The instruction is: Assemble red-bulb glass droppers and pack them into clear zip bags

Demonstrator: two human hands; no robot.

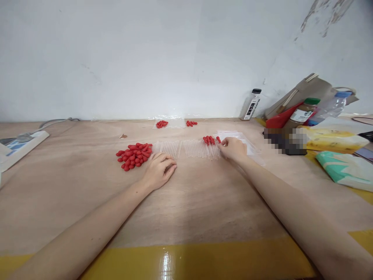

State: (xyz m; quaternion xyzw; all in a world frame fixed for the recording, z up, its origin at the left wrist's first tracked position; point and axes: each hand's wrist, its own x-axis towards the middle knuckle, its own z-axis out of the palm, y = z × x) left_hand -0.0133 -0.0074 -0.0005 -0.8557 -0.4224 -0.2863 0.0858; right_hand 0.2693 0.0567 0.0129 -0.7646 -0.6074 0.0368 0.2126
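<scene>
The clear tubes point(175, 148) are hard to make out against the table point(186, 210): a pale row at centre frame, lying side by side, each long axis running away from me. The capped tubes point(210, 140) at the row's right end point their red bulbs toward the far wall. My right hand point(233, 149) hides the row's end, its fingertips pinched on one of the capped tubes. My left hand point(159, 169) lies just below the row's left part, fingers curled together; I cannot tell if they hold anything. Loose bulbs point(134, 155) are heaped just left of it. A patch point(285, 140) at right is blurred
</scene>
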